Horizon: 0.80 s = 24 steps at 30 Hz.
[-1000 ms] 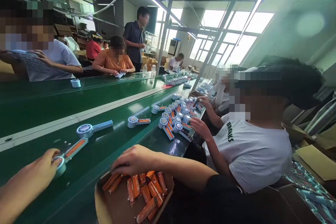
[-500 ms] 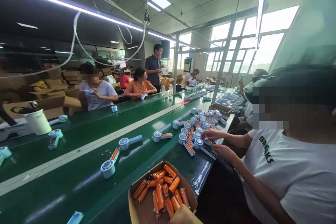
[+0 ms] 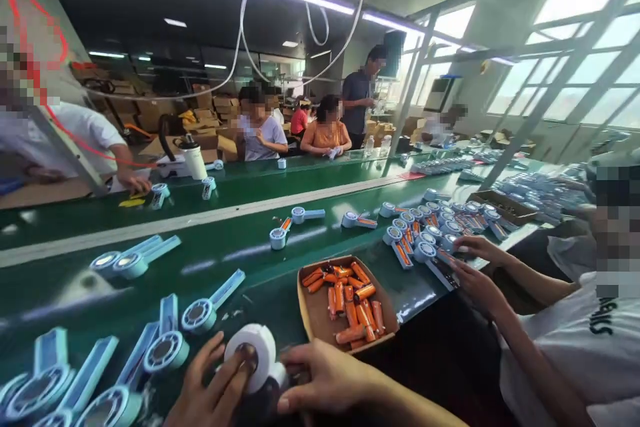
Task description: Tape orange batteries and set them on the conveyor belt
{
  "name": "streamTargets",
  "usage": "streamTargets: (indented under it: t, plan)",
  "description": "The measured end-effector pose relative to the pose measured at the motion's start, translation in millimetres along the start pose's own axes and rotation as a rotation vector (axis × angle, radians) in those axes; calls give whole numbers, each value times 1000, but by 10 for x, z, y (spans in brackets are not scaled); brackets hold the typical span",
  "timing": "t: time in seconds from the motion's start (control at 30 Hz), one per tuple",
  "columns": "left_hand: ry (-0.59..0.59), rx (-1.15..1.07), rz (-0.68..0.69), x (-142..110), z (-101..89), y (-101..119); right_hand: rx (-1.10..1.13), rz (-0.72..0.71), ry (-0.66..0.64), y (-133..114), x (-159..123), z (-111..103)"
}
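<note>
A roll of white tape [image 3: 267,345] stands on edge at the front of the bench. My left hand [image 3: 213,383] is closed on it from the left, with fingertips in its core hole. On the other side, my right hand [image 3: 330,377] curls its fingers and thumb round the roll's right edge, where a pale bit of tape shows. Just beyond my right hand sits an open cardboard box [image 3: 313,320] holding several orange wrapped battery cells [image 3: 353,307]. Light-blue fan housings with handles [image 3: 199,315] lie to the left of my hands.
A green bench [image 3: 200,280] with a pale dividing strip runs away from me. At the right, a co-worker's hands [image 3: 475,267] work beside a cluster of blue fan housings [image 3: 425,250]. Other people sit or stand across the bench. A metal post [image 3: 65,137] rises at the left.
The view has swung left. A hand was at the battery box; now both my hands are on the tape roll, and more fan housings show at the left.
</note>
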<state>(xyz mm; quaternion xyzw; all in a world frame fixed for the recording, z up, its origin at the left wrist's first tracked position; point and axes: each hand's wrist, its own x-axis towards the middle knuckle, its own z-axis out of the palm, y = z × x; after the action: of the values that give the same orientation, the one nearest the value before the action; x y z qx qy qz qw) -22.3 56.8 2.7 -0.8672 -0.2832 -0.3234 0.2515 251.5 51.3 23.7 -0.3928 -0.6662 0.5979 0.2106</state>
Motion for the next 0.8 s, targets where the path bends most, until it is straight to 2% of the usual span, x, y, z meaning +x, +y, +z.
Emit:
streamTargets:
  t: [0.07,0.17,0.23,0.27,0.3,0.33,0.4,0.47,0.57,0.67,0.8]
  plan:
    - [-52,-23,-29,29,-117,-11,-94,-20,-87,-20,-133,83]
    - [-63,-12,-117,20,-206,-33,-256,-99,-202,-9,-296,144]
    - [-62,10,-159,-36,-229,0,-386,-202,-358,-10,-360,95]
    - [-68,15,-176,-67,-235,28,-477,-260,-376,-21,-364,29]
    - [-70,19,-196,-93,-238,60,-602,-296,-320,-39,-345,-67]
    - [-70,19,-214,-107,-239,93,-745,-300,-203,-62,-302,-189]
    - [-64,14,-244,-90,-233,152,-1004,-221,96,-103,-151,-481]
    - [-68,-7,-245,-15,-218,203,-1152,-135,270,-110,51,-760]
    - [-81,-70,-222,137,-174,277,-1184,-110,297,-24,335,-1019]
    - [-96,-128,-221,222,-116,353,-1138,-128,271,120,499,-1109]
    - [-138,-165,-219,193,-73,418,-1004,-156,288,239,526,-1185]
